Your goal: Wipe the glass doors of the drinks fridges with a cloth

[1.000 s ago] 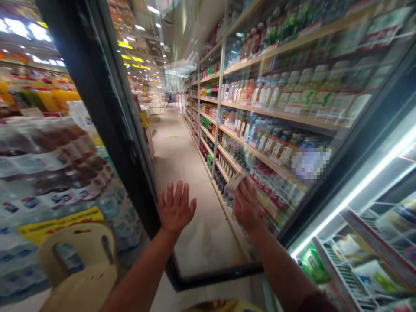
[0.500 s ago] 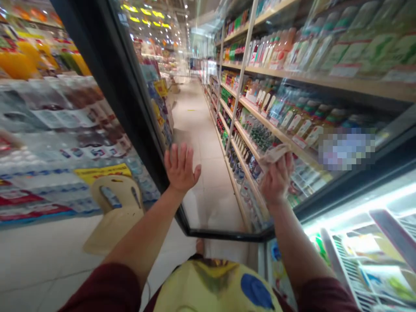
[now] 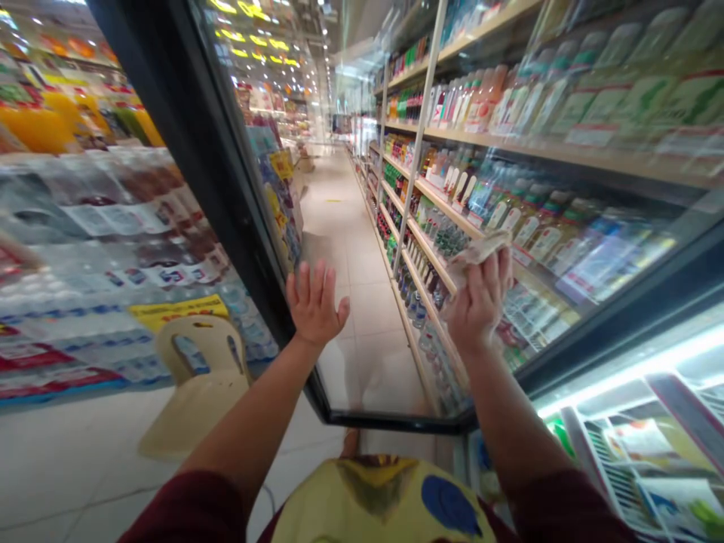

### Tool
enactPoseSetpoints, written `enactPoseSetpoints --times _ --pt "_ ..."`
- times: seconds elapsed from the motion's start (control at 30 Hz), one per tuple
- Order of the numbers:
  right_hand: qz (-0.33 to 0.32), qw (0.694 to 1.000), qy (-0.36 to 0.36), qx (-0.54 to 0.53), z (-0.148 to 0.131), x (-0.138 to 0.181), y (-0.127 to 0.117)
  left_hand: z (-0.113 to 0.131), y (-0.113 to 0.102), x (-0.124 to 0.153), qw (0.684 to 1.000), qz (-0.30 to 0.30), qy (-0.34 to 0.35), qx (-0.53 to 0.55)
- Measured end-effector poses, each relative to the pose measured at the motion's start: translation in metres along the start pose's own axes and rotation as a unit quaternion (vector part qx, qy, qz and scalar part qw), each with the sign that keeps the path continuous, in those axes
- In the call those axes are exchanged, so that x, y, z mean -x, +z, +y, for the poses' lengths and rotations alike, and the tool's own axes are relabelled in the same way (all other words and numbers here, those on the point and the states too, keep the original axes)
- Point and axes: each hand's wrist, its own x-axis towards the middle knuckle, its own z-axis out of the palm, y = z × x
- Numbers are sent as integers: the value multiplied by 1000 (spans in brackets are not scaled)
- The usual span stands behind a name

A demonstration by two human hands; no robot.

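A glass door (image 3: 362,332) with a dark frame (image 3: 226,188) stands in front of me, swung out from a lit fridge. My left hand (image 3: 318,305) lies flat near the door's left edge, fingers spread, with nothing in it. On the right side of the pane, my right hand (image 3: 480,305) is closed around a pale, crumpled cloth (image 3: 480,250) and presses it to the glass. Part of the cloth is hidden under the fingers.
A beige plastic chair (image 3: 197,385) stands at the left, before stacked bottle packs (image 3: 147,219). Through the glass, shelves of bottles (image 3: 452,196) run beside an aisle (image 3: 333,204). At lower right, the lit fridge (image 3: 639,445) shows wire racks and packages.
The view has tilted up slightly, so most things sit a little lower. My right hand with the cloth has shifted slightly over the glass. My left hand remains flat at the same spot.
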Motion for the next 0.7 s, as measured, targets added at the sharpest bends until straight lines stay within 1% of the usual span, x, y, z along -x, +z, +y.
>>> enactPoseSetpoints --times 0.07,0.13,0.17,0.23,0.27,0.3,0.33,0.37,0.47,0.5,0.57,0.6,0.63,0.7 --pt "25 999 18 11 2 -4 1 0 -1 0 1000 -2 -5 4" --pt "11 1000 8 11 -9 13 4 1 -2 1 1000 9 2 3" --pt "-13 1000 -9 3 -16 28 5 1 -2 1 1000 15 6 5" --pt "-88 994 -59 -24 -29 55 5 1 -3 2 1000 21 9 9" --pt "-120 989 -76 -36 -31 63 3 2 -4 2 1000 18 7 10" --pt "-136 986 -83 -42 -29 65 1 2 -5 2 1000 12 1 9" --pt "-129 988 -78 -41 -22 62 -2 2 -5 2 1000 5 -5 8" --pt "-104 992 -63 -32 -13 54 -4 3 -6 2 1000 -1 -11 6" --pt "9 1000 -1 13 17 21 -9 5 -6 1 1000 -4 -16 6" --pt "34 999 17 24 22 15 -8 5 -7 1 1000 1 -12 5" --pt "48 997 44 34 17 18 -5 6 -7 0 1000 10 -4 1" --pt "36 998 45 32 8 28 -3 7 -7 0 1000 11 -2 -1" --pt "8 999 34 26 -3 40 -1 7 -7 1 1000 11 -3 -1" --pt "-72 997 -24 5 -24 63 2 6 -7 1 1000 5 -7 6"
